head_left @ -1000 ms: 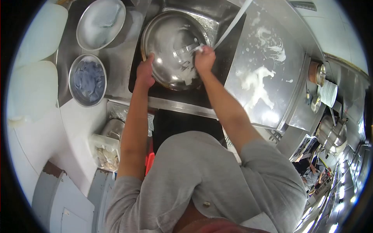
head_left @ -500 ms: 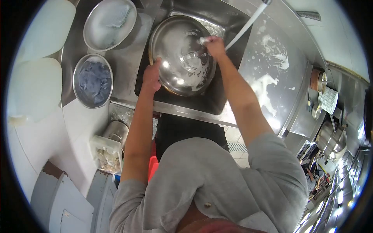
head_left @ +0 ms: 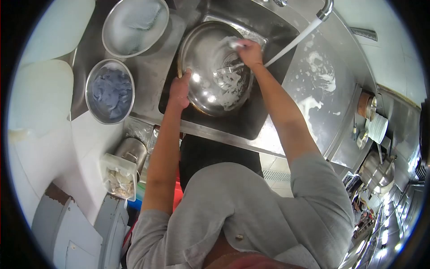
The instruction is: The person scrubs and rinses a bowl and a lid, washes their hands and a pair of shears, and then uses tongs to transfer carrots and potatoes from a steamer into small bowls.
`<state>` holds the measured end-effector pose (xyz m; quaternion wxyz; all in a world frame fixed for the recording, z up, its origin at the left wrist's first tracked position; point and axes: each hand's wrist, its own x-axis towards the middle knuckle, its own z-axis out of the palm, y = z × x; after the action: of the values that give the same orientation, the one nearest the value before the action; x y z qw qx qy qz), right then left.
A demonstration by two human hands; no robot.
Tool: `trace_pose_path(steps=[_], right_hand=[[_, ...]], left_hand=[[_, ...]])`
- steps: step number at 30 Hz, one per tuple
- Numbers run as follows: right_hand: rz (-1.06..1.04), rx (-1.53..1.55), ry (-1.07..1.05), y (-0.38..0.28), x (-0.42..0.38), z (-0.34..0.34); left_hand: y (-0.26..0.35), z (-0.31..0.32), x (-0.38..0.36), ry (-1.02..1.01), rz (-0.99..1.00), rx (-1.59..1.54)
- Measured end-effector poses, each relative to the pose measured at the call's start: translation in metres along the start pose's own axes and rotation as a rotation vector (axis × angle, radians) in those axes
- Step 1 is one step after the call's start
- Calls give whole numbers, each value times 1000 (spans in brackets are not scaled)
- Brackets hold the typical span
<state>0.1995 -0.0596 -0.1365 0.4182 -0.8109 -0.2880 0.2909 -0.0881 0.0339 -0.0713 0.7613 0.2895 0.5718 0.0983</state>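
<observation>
A large domed metal lid [head_left: 204,87] with a bar handle [head_left: 229,69] rests tilted in the sink [head_left: 251,127], foam streaked over its right side. At its left edge my left hand [head_left: 180,92] grips the rim, thumb over the top. My right hand [head_left: 251,53] is closed on a small whitish pad [head_left: 235,44], partly hidden by the fingers and foam. It presses on the upper right of the lid, just above the handle.
A white hose [head_left: 293,42] runs from the tap [head_left: 326,11] down behind my right wrist. Left of the sink sit a bowl of sudsy water with mesh cloth [head_left: 134,27] and a bowl holding a grey-blue cloth [head_left: 110,92]. Foam splashes the right counter [head_left: 300,83].
My right hand has shifted slightly across the lid, smearing foam near the handle. My left hand keeps hold of the rim. The camera view has shifted, showing more of the tap.
</observation>
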Motion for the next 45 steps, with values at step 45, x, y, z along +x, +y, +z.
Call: trace_pose_path(steps=[45], right_hand=[[-251,-249,2,-107,44,51]], left_hand=[[-13,-2,13,29,114,63]])
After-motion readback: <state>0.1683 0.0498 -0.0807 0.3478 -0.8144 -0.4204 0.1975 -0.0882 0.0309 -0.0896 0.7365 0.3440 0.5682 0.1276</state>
